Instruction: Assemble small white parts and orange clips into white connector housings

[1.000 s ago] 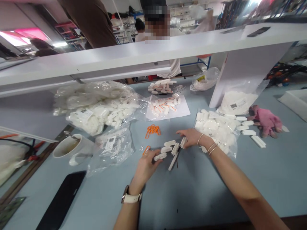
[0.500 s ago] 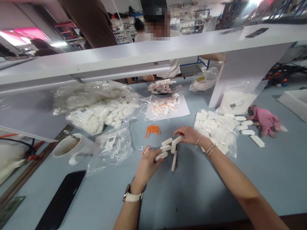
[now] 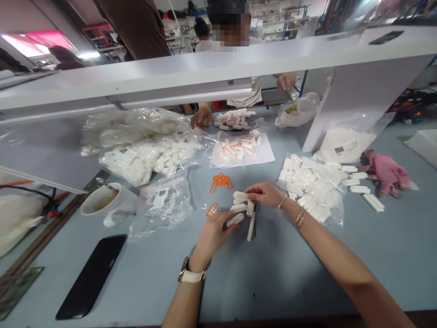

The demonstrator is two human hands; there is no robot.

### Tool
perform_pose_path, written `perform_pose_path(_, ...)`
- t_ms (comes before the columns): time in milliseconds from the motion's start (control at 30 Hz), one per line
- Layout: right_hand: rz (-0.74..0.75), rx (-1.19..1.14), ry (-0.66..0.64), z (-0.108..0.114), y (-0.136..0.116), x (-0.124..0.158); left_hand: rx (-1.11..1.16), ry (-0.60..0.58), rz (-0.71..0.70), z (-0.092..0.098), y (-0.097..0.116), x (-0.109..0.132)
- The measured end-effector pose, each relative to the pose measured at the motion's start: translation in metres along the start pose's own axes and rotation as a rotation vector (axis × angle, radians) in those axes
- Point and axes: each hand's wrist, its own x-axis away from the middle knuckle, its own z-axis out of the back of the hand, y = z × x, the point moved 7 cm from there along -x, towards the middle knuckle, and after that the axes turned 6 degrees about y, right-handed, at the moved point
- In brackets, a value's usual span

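My left hand (image 3: 216, 230), a watch on its wrist, has thumb and fingers closed around a narrow white plastic housing (image 3: 235, 220). My right hand (image 3: 265, 194) pinches the end of another white plastic housing (image 3: 240, 197) just beyond it. Between the two hands lie more white housings (image 3: 238, 207), one of them (image 3: 251, 228) pointing toward me. An orange rectangular frame (image 3: 211, 209) and tiny white bits lie beside my left fingers. Farther back is a small heap of orange frames (image 3: 221, 181).
Bags of white parts (image 3: 150, 159) fill the left back; another bag (image 3: 307, 182) lies right, near pink gloves (image 3: 389, 173). A mug (image 3: 107, 202) and black phone (image 3: 92, 278) are left. A white shelf (image 3: 191, 68) crosses overhead; a co-worker's hand (image 3: 202, 117) is behind parts.
My right hand has moved slightly left with its white housing, down to the others. My left hand keeps its housing. The co-worker's hands have shifted, and the view has tilted a little.
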Motion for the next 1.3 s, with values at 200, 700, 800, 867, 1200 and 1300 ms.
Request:
perform_pose_path(200, 0.015, 0.057, -0.058, -0.017, 0.0, 0.005, 0.098, 0.207, 0.11, 0.016, -0.003, 0.001)
perform_pose_path(700, 0.107, 0.73, -0.127, -0.03, -0.015, 0.022, 0.013, 0.449, 0.198, 0.05, -0.001, 0.001)
perform_pose_path(800, 0.139, 0.823, -0.15, -0.037, -0.009, 0.027, -0.028, 0.473, 0.249, 0.053, -0.007, 0.003)
perform_pose_path(867, 0.138, 0.894, -0.138, -0.04, -0.004, 0.027, -0.043, 0.48, 0.27, 0.054, -0.01, 0.003)
perform_pose_path(1200, 0.045, 1.056, -0.326, -0.041, -0.011, 0.033, 0.215, 0.472, 0.474, 0.052, -0.022, 0.005)
perform_pose_path(1300, 0.097, 0.91, -0.322, -0.031, -0.028, 0.036, 0.611, 0.389, 0.612, 0.04, -0.03, 0.007)
